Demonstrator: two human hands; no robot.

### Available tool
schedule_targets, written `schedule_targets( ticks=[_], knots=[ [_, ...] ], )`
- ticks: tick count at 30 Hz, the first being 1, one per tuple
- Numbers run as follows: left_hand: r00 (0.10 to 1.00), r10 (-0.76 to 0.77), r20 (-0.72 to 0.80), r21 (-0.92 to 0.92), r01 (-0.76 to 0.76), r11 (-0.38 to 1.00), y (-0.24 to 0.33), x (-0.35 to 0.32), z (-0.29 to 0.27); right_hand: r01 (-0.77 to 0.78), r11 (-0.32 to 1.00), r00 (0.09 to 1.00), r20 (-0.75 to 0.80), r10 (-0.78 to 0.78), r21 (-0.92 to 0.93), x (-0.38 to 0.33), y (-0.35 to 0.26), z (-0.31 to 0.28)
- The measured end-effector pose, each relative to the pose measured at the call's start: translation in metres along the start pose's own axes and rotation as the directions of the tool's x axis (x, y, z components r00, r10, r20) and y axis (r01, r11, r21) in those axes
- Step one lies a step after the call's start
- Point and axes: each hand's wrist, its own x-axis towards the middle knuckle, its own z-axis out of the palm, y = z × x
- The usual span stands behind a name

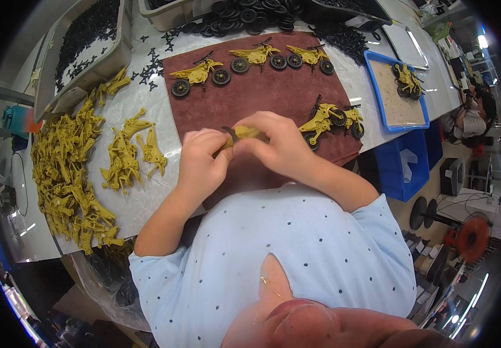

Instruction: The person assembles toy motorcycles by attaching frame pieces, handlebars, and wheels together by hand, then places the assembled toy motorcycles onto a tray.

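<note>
Both hands meet over the near part of a maroon cloth [297, 93], pinching at the same small work. Thumb and fingers of the left hand [201, 155] close on it from one side, while the right hand [275, 142] grips from the other, knuckles raised. Between them I can see a yellow plastic piece [247, 132] with a dark part [229, 131] against it; fingers and blur cover too much to tell how the two fit.

Beyond the hands, three yellow toy motorbikes [259, 56] with black wheels line the cloth's far side. Two more bikes [322, 119] stand close together off the right hand, one partly behind the other.

Over on the person's left, a few yellow parts [124, 153] lie on the pale table [131, 206], next to a big heap of yellow parts [67, 174]. Above that heap sits a grey bin [124, 43] of small black pieces. Black wheels [244, 17] are piled past the cloth's far edge. Off to the right, a blue-rimmed tray [377, 93] carries another yellow bike [408, 81], and farther back another person [474, 119] is in view.
</note>
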Motion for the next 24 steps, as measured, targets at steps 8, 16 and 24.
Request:
schedule_targets(
  ticks=[8, 16, 24],
  knots=[
    [0.612, -0.365, 0.701, -0.528, 0.79, 0.312, -0.014, 0.0, -0.007, -0.54, 0.64, 0.83, 0.47, 0.3, 0.546, -0.002, 0.012, -0.035],
    [0.608, -0.324, 0.725, -0.512, 0.79, 0.336, -0.009, 0.003, -0.009, -0.663, 0.39, 0.748, 0.536, 0.392, 0.64, -0.012, 0.018, -0.027],
    [0.614, -0.374, 0.695, -0.525, 0.789, 0.32, 0.0, 0.001, -0.007, -0.611, 0.337, 0.783, 0.483, 0.392, 0.717, -0.01, 0.013, -0.023]
  ],
)
